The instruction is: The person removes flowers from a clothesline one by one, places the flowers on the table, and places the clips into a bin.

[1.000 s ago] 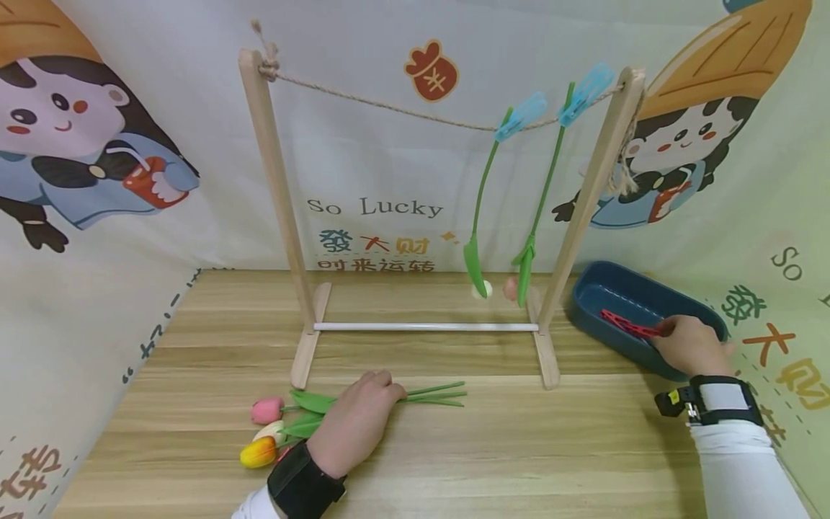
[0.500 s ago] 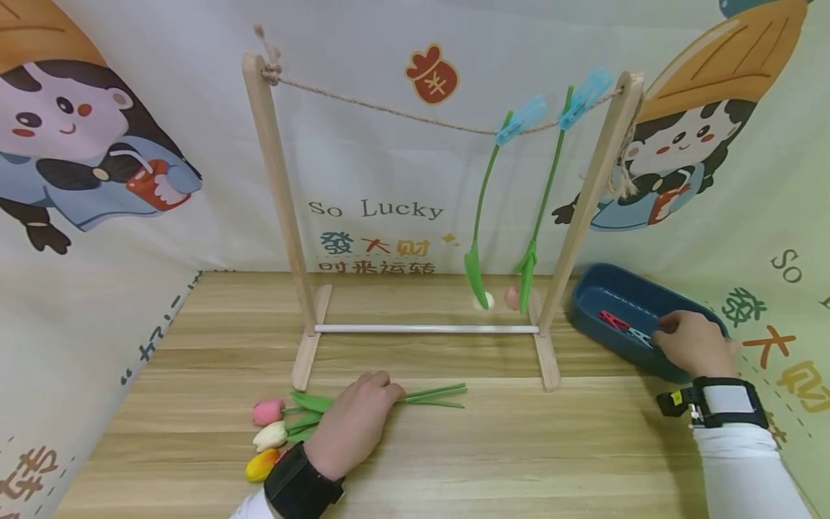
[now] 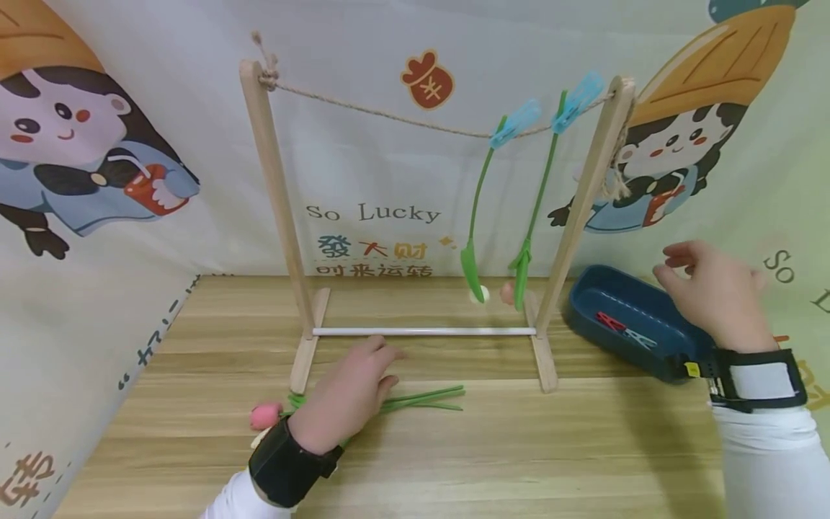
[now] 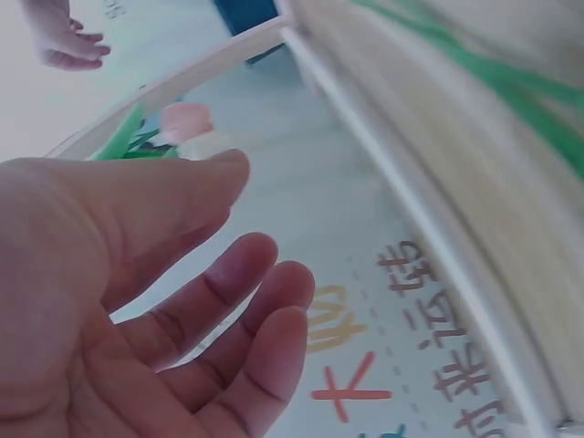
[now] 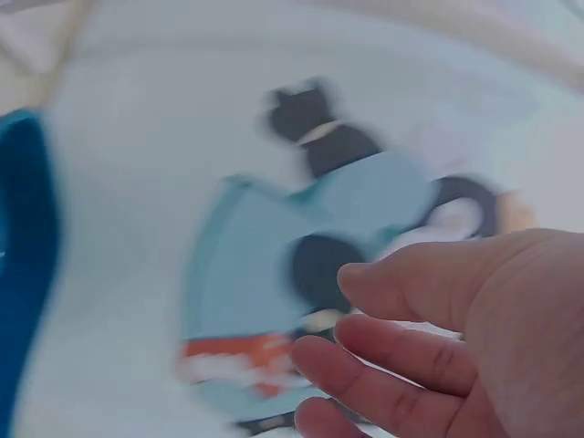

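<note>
My left hand (image 3: 344, 396) is raised over the tulips, its fingers loosely bent and nothing between them in the left wrist view. Green tulip stems (image 3: 428, 396) lie on the table under it. A pink tulip head (image 3: 265, 416) shows left of the wrist; the other heads are mostly hidden by the wristband. My right hand (image 3: 713, 295) hovers empty above the right end of the blue tray (image 3: 606, 349), fingers relaxed. Inside the tray lie a red clothespin (image 3: 609, 322) and a pale blue clothespin (image 3: 640, 338).
A wooden frame (image 3: 275, 180) with a white crossbar (image 3: 424, 331) stands mid-table. Along its rope (image 3: 389, 114), one blue clothespin (image 3: 516, 122) and another blue clothespin (image 3: 579, 101) hold two tulips upside down near the right post. Printed cloth (image 3: 363, 166) covers the walls behind.
My right hand let the red clothespin go into the tray, then rose away up and right, empty. My left hand has released the tulips and lifted off them.
</note>
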`<state>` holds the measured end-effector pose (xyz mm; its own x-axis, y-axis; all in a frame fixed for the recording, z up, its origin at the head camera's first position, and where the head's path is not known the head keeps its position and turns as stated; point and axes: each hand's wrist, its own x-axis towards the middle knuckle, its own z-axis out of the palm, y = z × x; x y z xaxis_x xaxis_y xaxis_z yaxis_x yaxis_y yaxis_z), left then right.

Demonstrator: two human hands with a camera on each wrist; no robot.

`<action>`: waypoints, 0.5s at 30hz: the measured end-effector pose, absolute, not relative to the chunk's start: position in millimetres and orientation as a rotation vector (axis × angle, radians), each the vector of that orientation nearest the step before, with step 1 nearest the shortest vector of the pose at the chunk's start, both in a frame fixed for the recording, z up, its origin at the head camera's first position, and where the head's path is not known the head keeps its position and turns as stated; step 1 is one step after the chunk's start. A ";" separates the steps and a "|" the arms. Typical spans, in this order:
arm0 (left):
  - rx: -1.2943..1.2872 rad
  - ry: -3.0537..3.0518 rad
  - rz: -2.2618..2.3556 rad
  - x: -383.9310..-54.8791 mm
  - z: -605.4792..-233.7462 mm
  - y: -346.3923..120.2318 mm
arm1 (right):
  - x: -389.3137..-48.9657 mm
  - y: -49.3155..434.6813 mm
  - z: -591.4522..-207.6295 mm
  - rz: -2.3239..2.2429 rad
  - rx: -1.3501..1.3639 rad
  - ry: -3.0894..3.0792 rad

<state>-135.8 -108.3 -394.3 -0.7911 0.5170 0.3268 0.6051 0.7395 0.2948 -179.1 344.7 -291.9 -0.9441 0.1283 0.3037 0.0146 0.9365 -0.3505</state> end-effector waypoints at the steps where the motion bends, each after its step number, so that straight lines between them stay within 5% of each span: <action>1: -0.900 -2.693 -0.605 -137.6 -390.2 -107.9 | -178.7 339.4 -282.3 0.487 -0.096 -2.749; 15: -0.870 -2.380 -0.906 -168.7 -334.1 -85.2 | -161.7 258.7 -169.8 0.357 0.192 -2.380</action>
